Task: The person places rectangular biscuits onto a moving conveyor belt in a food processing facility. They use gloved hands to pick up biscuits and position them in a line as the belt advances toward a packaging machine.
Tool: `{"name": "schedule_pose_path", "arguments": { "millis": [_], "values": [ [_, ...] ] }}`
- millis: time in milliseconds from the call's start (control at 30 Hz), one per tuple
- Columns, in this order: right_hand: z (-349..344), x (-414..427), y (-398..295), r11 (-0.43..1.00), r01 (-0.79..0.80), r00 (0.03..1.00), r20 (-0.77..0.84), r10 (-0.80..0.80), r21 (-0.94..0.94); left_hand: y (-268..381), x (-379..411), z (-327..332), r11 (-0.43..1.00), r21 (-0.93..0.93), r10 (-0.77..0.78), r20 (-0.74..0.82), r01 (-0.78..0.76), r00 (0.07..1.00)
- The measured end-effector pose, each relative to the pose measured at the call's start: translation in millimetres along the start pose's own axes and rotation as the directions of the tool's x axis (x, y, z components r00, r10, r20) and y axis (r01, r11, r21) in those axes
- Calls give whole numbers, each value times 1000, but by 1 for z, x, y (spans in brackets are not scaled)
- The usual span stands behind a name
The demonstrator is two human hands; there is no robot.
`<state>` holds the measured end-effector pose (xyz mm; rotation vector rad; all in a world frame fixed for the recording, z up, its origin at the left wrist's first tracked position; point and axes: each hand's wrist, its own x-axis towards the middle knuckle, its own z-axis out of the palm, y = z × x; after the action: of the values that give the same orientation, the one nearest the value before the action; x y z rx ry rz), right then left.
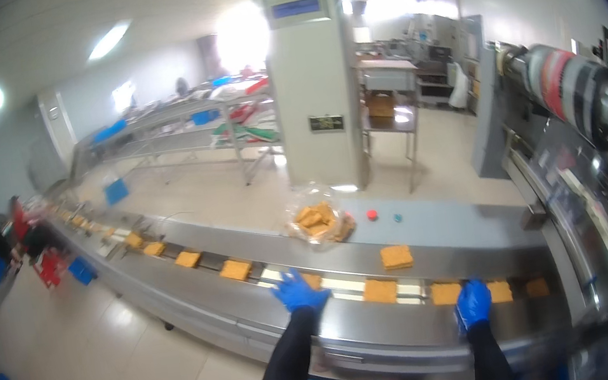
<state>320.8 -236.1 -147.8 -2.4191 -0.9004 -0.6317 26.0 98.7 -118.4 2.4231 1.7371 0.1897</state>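
My left hand (299, 294), in a blue glove, lies spread over the conveyor channel (345, 286). It partly covers a rough orange-brown square food cake (312, 281); a firm grip on it is not visible. My right hand (474, 301), gloved alike, is bent down at the channel between two more square cakes, one on its left (445, 293) and one on its right (500, 291). Its fingertips are hidden. Between my hands another cake (380, 291) lies in the channel. A further cake (396, 257) rests on the steel ledge behind the channel.
A clear plastic bag (317, 220) of broken cake pieces stands on the back ledge, near a red button (372, 214) and a green one (398, 217). At right is a wrapping machine with a film roll (556, 81). A pillar (313, 82) rises beyond. Several cakes line the channel leftward.
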Motion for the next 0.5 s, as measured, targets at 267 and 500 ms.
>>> {"name": "schedule_pose_path", "arguments": {
  "millis": [267, 500],
  "values": [
    [39, -4, 45, 939, -319, 933, 130, 335, -128, 39, -30, 19, 955, -120, 242, -205, -270, 948],
    [18, 0, 17, 974, -174, 978, 86, 188, -145, -16, -16, 19, 910, -228, 225, -428, -346, 875]
  ]
}}
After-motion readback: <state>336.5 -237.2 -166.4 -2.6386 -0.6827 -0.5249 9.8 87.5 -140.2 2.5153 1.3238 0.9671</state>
